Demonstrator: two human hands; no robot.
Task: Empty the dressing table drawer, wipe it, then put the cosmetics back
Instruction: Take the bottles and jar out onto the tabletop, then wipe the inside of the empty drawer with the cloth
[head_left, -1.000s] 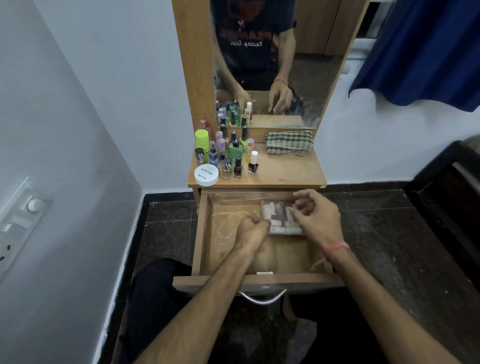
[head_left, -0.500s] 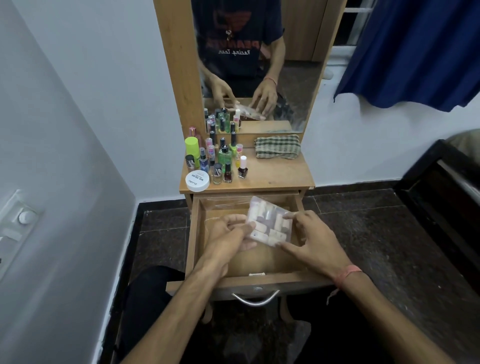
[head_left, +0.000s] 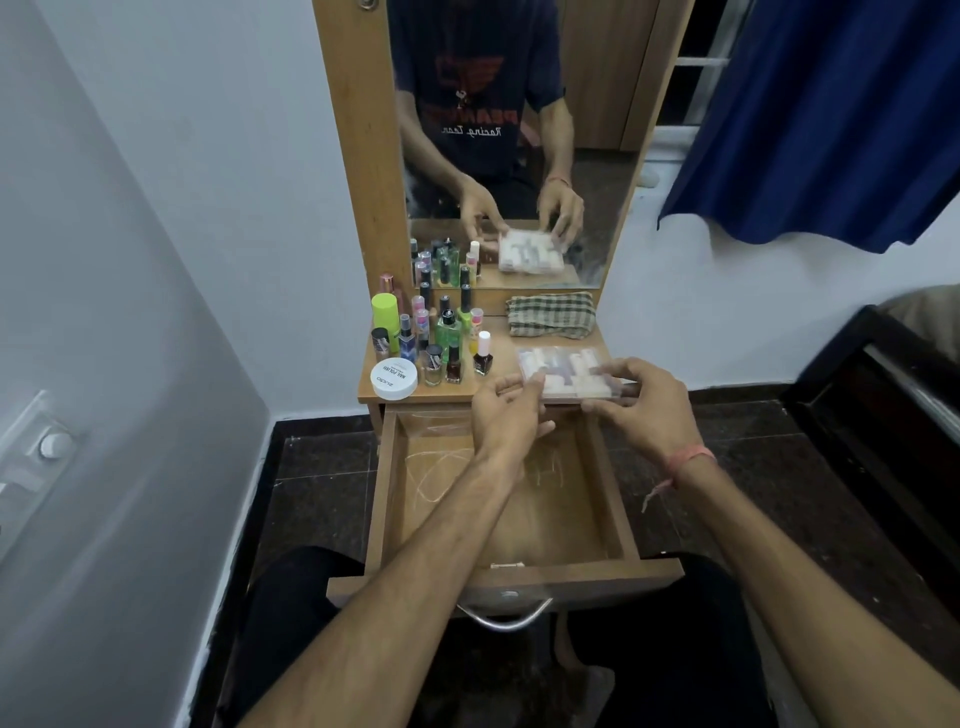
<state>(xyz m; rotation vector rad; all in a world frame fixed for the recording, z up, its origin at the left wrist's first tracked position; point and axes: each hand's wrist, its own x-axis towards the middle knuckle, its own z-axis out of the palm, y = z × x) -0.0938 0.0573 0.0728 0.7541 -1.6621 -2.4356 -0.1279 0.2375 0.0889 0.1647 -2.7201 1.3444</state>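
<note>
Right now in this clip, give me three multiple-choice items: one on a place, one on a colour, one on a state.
1. Where is the clear case of lipsticks?
A. lying in the drawer
B. held over the tabletop's front edge
C. on the floor

2. What colour is the curtain?
A. blue
B. red
C. white

3. How is the drawer?
A. shut
B. pulled out, packed with bottles
C. pulled out, no cosmetics seen inside

Key: 1 B, both hands, left hand and right hand, grip it over the tabletop. 2 A, the cloth is deep blue. 3 C, its bare wooden floor shows.
</note>
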